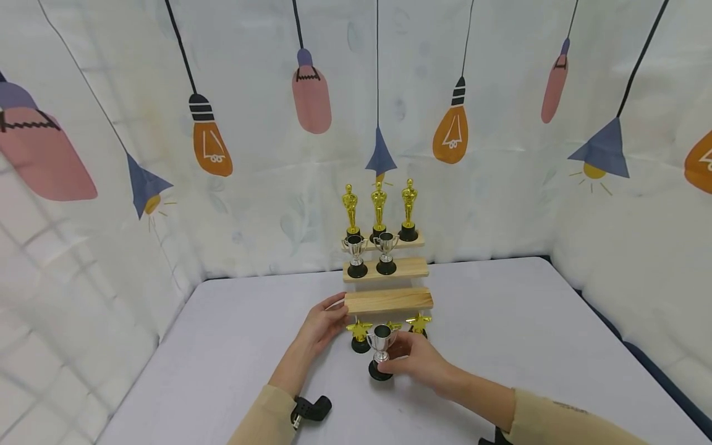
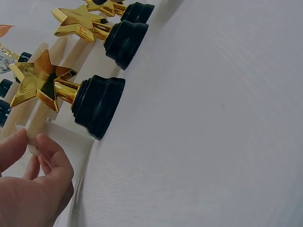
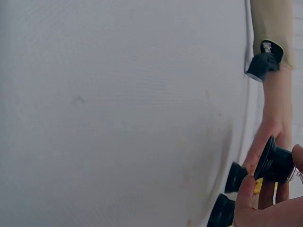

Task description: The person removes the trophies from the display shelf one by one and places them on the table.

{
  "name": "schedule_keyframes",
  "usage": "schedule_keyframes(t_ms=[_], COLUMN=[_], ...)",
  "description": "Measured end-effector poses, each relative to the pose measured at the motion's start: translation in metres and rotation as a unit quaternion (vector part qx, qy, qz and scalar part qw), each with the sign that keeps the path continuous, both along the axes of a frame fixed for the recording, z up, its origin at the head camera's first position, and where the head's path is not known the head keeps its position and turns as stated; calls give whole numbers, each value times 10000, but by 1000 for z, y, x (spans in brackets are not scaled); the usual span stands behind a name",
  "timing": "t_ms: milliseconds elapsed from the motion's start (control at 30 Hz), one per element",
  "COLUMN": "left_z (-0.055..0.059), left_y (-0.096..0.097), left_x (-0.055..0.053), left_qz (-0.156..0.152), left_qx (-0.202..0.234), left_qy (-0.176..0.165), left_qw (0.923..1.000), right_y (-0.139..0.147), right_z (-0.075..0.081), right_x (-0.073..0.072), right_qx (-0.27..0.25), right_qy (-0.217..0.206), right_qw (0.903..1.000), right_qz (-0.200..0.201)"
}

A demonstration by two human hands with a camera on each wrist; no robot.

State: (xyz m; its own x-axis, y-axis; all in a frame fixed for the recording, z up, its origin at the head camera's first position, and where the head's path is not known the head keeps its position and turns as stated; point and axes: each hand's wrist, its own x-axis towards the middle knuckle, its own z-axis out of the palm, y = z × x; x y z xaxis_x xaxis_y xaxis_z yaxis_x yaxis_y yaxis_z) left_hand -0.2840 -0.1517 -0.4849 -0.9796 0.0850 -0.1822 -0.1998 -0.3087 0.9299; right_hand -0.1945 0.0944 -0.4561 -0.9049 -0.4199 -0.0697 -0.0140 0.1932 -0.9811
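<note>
My right hand [image 1: 418,360] holds a small silver cup trophy [image 1: 381,339] with a black base, in front of the tiered wooden rack. In the right wrist view, fingers and thumb surround that trophy's black base [image 3: 274,163]. At the rack's left side, my left hand [image 1: 321,324] pinches the end of the lowest visible wooden shelf [image 1: 389,301] between thumb and fingers. That shelf's top is bare. Below it stand several gold star trophies [image 1: 360,330] on black bases, partly hidden by the cup and right hand. The left wrist view shows the nearest star trophy [image 2: 40,82] beside the left fingers.
Two silver cup trophies [image 1: 385,252] stand on the middle shelf [image 1: 414,267], towards its left. Three gold figure trophies [image 1: 408,204] line the top shelf [image 1: 421,238]. A white-covered table [image 1: 500,321] lies under everything, with a lamp-patterned curtain [image 1: 267,204] behind.
</note>
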Motion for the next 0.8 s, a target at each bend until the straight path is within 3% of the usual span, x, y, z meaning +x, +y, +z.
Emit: schedule_keyframes(t_ms=[300,800], left_z=[0,-1], left_y=[0,0], left_x=[0,1], left_qz=[10,-47], left_qx=[-113,51], left_qy=[-30,126], left_qw=[9999,9999], right_y=[-13,-32], right_z=[-12,-16], right_x=[-1,-6], right_qx=[-58,-45], right_qy=[-91,-91], right_qw=[9999,9999], right_qz=[51,21])
